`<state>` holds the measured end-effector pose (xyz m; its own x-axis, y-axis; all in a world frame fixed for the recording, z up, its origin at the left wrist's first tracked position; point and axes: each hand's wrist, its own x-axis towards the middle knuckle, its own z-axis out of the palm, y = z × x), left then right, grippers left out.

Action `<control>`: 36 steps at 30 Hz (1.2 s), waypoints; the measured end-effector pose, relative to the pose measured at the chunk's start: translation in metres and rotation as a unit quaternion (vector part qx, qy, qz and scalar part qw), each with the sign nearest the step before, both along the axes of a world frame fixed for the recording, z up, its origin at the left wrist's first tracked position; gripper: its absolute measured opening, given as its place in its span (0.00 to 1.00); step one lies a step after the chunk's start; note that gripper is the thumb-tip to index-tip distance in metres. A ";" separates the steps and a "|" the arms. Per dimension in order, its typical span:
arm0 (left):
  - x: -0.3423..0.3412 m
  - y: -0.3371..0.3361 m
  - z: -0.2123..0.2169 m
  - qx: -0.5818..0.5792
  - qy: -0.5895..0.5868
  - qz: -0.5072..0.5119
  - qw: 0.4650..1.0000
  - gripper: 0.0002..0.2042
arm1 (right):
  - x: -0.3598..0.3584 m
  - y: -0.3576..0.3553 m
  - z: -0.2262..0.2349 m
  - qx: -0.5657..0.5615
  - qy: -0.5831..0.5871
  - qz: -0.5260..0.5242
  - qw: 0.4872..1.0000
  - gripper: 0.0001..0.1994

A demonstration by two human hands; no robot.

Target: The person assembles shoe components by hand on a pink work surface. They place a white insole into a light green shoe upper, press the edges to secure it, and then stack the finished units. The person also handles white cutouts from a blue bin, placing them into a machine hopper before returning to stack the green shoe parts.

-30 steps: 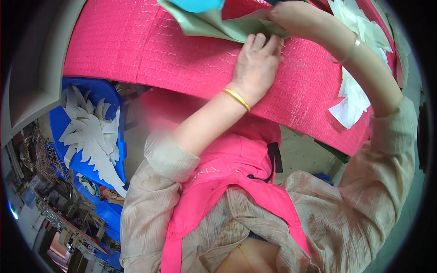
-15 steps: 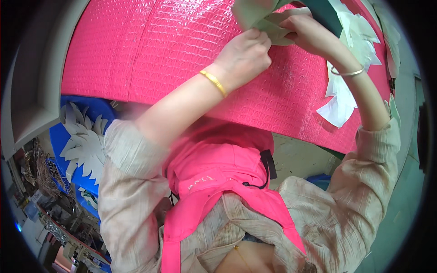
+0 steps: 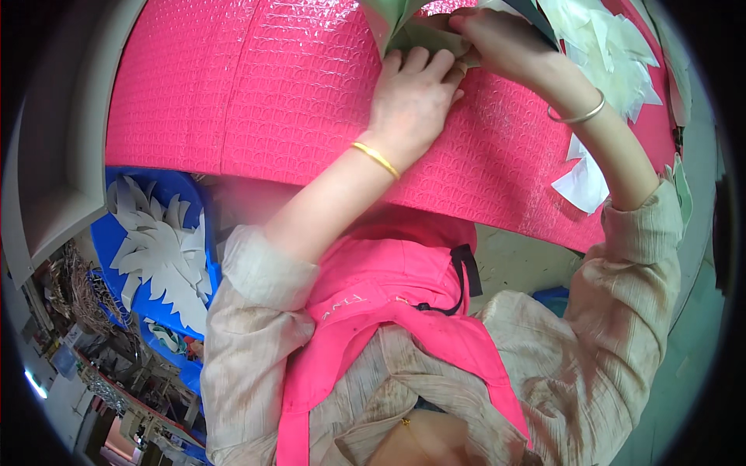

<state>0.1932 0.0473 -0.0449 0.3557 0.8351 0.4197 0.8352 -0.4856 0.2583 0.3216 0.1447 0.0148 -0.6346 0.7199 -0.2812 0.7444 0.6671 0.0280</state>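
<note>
At the far edge of the view, my left hand (image 3: 416, 93) lies palm down on the pink table cover, fingers spread. Its fingertips touch the lower edge of a folded pale green sheet (image 3: 427, 37), possibly fabric or thin leather. My right hand (image 3: 501, 43) is bent over the same sheet from the right, with its fingers closed on it. Part of the sheet stands up beyond my left fingers, and its far end is cut off by the picture's top. The right fingertips are partly hidden.
Pale green cut pieces (image 3: 602, 58) are heaped on the table's right side. Below the table's left edge, a blue bin (image 3: 159, 307) holds several white curved cut pieces (image 3: 159, 248). A grey frame (image 3: 70, 155) stands at far left. Cluttered wires (image 3: 81, 291) lie below it.
My left hand has gone from a closed grip to spread fingers on the sheet. My right hand and the sheet have shifted left and slightly farther away.
</note>
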 end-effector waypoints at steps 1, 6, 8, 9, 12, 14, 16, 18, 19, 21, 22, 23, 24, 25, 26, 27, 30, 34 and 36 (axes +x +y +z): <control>0.004 0.001 -0.001 0.017 0.015 -0.004 1.000 0.14 | 0.005 0.001 0.001 0.022 0.047 0.054 0.997 0.10; 0.012 0.002 -0.019 0.040 -0.060 0.001 0.997 0.15 | 0.026 0.006 -0.005 -0.019 0.175 0.046 0.983 0.10; 0.016 0.002 -0.020 0.033 -0.088 0.010 0.996 0.15 | 0.026 0.009 -0.006 -0.013 0.037 0.022 0.999 0.12; 0.020 0.004 -0.017 0.036 -0.071 0.023 0.997 0.14 | 0.016 0.009 0.000 -0.016 -0.010 0.017 1.000 0.13; 0.024 0.012 -0.003 0.081 0.063 -0.011 0.995 0.09 | 0.027 0.010 0.014 -0.083 0.075 0.065 0.992 0.15; 0.027 0.023 0.005 0.198 0.187 -0.051 0.961 0.06 | 0.049 0.012 0.028 -0.051 0.101 0.124 0.986 0.19; 0.025 0.035 0.017 0.174 0.243 -0.146 0.943 0.06 | 0.066 0.025 0.032 -0.023 -0.036 0.148 0.988 0.17; 0.017 0.044 0.026 0.179 0.277 -0.204 0.922 0.05 | 0.069 0.034 0.039 -0.073 -0.069 0.123 0.987 0.15; 0.007 0.042 0.032 0.150 0.286 -0.215 0.922 0.05 | 0.066 0.031 0.042 -0.121 -0.038 0.096 0.987 0.14; -0.014 0.026 0.041 0.089 0.291 -0.252 0.919 0.05 | 0.064 0.016 0.035 -0.210 0.027 0.035 0.977 0.13; -0.029 0.012 0.044 0.076 0.295 -0.256 0.917 0.04 | 0.050 0.002 0.036 -0.250 0.031 0.006 0.968 0.13; -0.046 -0.005 0.045 0.058 0.307 -0.249 0.917 0.04 | 0.034 -0.007 0.028 -0.256 0.079 0.050 0.962 0.13; -0.056 -0.017 0.042 0.052 0.293 -0.222 0.929 0.04 | 0.015 -0.017 0.023 -0.296 0.099 0.049 0.949 0.14; -0.064 -0.026 0.037 0.046 0.278 -0.194 0.940 0.03 | 0.000 -0.024 0.016 -0.332 0.122 0.019 0.935 0.15; -0.070 -0.033 0.037 0.045 0.263 -0.164 0.950 0.03 | -0.010 -0.029 0.011 -0.304 0.154 0.022 0.940 0.15; -0.072 -0.036 0.035 0.049 0.256 -0.161 0.952 0.03 | -0.016 -0.035 0.005 -0.277 0.187 0.025 0.942 0.16; -0.071 -0.038 0.029 0.067 0.229 -0.150 0.959 0.03 | -0.021 -0.043 -0.014 -0.236 0.271 -0.058 0.931 0.12; -0.073 -0.039 0.027 0.077 0.216 -0.154 0.961 0.03 | -0.025 -0.041 -0.009 -0.270 0.207 -0.112 0.934 0.11; -0.074 -0.039 0.027 0.080 0.213 -0.158 0.961 0.03 | -0.028 -0.047 -0.010 -0.274 0.251 -0.109 0.922 0.11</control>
<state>0.1196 0.0086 -0.0178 0.7485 0.5944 0.2939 0.6534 -0.7367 -0.1741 0.2931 0.0977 0.0046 -0.6411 0.6828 -0.3504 0.6898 0.3125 -0.6531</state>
